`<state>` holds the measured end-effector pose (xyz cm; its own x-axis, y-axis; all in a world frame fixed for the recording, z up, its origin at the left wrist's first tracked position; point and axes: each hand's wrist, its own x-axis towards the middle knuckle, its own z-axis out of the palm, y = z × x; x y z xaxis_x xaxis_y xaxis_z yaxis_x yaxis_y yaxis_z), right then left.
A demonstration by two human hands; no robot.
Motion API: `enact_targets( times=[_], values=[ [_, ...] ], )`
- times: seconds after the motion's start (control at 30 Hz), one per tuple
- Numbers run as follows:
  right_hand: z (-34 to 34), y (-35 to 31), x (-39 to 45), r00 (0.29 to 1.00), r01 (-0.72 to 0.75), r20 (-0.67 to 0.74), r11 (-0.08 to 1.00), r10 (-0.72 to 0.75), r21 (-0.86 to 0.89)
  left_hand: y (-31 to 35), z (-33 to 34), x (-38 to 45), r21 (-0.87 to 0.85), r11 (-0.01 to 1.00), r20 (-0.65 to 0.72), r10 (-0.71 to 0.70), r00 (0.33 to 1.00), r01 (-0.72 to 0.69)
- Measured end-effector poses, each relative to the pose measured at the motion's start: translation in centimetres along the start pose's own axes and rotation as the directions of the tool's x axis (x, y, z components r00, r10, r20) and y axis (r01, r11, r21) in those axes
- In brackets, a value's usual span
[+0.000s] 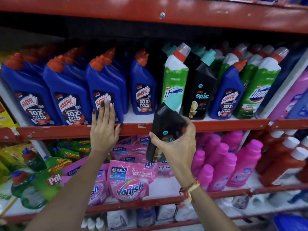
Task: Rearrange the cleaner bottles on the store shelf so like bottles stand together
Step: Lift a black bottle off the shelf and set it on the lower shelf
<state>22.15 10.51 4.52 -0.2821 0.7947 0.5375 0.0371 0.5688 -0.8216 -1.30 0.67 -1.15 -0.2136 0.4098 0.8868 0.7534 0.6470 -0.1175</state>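
My right hand (pixel 176 144) grips a black Spic bottle with a teal cap (pixel 164 124), held tilted in front of the red shelf edge (pixel 225 125). My left hand (pixel 104 127) lies flat with fingers apart against the front of a blue Harpic bottle (pixel 106 84), the third blue row from the left. On the shelf stand more blue Harpic bottles (pixel 143 87), a green Domex bottle (pixel 175 80), another black Spic bottle (pixel 200 90), a lone blue Harpic bottle (pixel 226 95) and a group of green Domex bottles (pixel 256 90).
A gap of white shelf (pixel 141 117) shows between the Harpic rows and the green bottle. Below are pink Vanish pouches (pixel 130 184), pink bottles (pixel 240 164), red bottles (pixel 283 160) and green Pril bottles (pixel 41 182). A red shelf beam (pixel 150 12) runs overhead.
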Motion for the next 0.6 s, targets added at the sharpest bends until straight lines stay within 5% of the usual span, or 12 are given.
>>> enact_targets(
  times=[0.6],
  values=[
    [2.3, 16.0, -4.4, 0.934, -0.302, 0.096, 0.904, 0.344, -0.301, -0.4, 1.2, -0.4, 0.028, 0.999, -0.113, 0.023, 0.993, -0.020]
  ],
)
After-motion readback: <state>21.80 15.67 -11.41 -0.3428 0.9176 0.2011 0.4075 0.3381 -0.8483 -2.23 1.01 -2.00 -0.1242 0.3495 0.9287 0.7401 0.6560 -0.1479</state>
